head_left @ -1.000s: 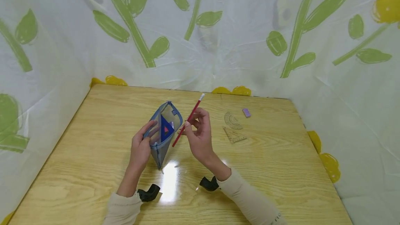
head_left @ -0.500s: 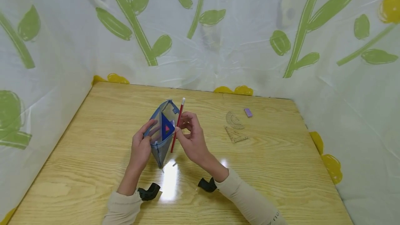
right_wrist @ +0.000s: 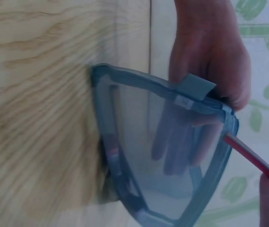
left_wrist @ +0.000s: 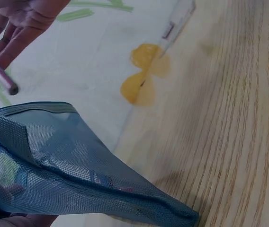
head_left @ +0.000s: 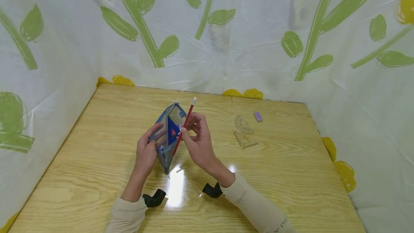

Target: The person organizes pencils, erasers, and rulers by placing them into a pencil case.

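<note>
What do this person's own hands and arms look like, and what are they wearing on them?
The left hand and right hand are bare, without gloves. Both arms wear long beige fabric sleeves: the left sleeve and the right sleeve, which carries small dark lettering too unclear to read. A black, bent, tube-like piece juts from each cuff.

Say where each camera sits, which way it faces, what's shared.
Head: worn there, facing forward and down at the table; left hand, right hand and sleeves show.
Left wrist: worn there, facing the pouch; right hand and part of left show.
Right wrist: worn there, facing the open pouch; left hand, right fingers show.
Wrist views share pouch and pencil.
</note>
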The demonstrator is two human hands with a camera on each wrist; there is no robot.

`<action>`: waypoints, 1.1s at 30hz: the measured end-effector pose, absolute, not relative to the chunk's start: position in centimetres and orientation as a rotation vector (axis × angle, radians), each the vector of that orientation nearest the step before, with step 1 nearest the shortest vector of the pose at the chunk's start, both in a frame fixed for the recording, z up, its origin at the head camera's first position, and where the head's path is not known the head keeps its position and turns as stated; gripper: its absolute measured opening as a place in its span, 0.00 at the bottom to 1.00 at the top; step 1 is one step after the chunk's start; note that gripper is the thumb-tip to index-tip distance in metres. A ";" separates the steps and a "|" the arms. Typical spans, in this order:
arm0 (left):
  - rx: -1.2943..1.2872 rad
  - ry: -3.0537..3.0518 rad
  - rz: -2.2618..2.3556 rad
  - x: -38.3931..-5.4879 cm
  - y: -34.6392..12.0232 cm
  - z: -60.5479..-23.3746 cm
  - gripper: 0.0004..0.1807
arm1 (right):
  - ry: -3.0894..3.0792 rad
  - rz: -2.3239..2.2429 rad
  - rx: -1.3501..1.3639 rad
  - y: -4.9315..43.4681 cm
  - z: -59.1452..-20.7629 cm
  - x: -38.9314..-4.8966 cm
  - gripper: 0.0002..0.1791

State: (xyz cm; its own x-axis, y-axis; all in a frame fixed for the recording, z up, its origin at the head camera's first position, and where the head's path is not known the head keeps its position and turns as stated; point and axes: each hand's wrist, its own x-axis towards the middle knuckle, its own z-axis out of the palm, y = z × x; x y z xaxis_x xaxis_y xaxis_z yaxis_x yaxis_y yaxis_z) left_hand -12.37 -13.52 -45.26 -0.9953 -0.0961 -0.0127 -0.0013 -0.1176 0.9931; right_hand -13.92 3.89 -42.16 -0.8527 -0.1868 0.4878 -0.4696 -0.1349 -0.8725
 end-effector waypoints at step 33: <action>0.099 -2.031 -2.303 -12.4 -13.7 -45.3 0.34 | -2.013 2.082 0.678 1.8 -43.1 -15.5 0.19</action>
State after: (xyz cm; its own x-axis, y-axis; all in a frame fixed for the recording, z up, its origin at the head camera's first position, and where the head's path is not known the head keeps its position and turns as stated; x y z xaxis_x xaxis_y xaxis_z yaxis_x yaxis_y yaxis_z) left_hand -12.44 -13.70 -45.30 -0.9955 -0.0948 -0.0026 0.0093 -0.1246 0.9922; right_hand -15.54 1.79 -43.08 -0.8828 -0.1895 0.4297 -0.4231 -0.0764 -0.9029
